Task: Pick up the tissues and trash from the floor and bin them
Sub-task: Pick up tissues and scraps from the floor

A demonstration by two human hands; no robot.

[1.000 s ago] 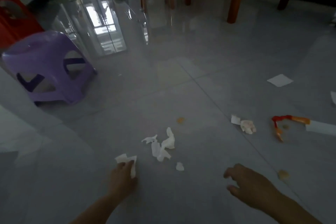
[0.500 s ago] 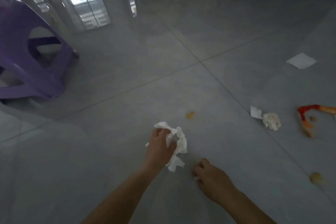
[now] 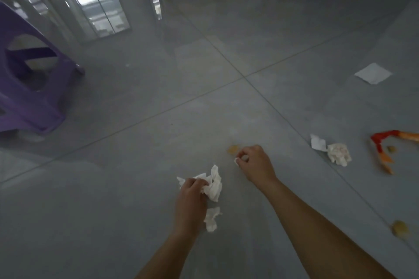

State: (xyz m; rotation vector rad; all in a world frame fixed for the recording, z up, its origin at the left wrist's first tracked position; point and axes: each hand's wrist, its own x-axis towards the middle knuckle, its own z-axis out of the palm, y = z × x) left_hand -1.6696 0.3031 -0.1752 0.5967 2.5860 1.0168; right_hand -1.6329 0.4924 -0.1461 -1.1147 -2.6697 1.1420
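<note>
Pretty dim and grey overall, kinda hazy. The only real brightness is a window reflection glaring off the glossy grey tiled floor at the upper left, and that patch is blown out. Shadows are weak and fuzzy. Grout lines bow toward the edges, wide-angle style. Everything's a bit soft, and the crumpled white tissue shows little detail.

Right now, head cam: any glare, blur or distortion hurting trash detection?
Head view: dim and hazy overall; a window reflection glares off the glossy floor top left, well away from the action. Head view edges: wide-angle bend stretches the purple stool. Head view centre: left hand gripping the tissue wad and right hand pinching a white scrap are soft but legible.
</note>
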